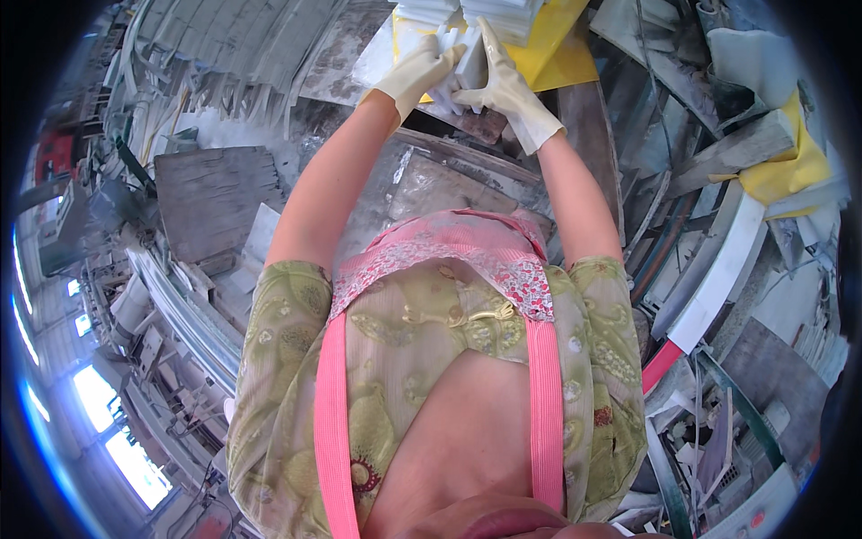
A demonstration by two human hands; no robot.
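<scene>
Both of my hands wear cream rubber gloves and reach far forward to the top of the view. My left hand (420,72) is closed on the left side of a few thin white slabs (469,61) standing on edge. From the other side my right hand (507,88) grips the same slabs, its thumb low across their near end and a finger stretched along them. Palms and the slabs' undersides are hidden. Just beyond lie stacked white slabs (505,18) on a yellow sheet (564,56).
Rows of grey-white strips (229,45) stand at the far left. A worn wooden board (218,202) lies left of my arm. Planks and a yellow cloth (779,171) clutter the right side, with a long white beam (725,269) curving near my right arm.
</scene>
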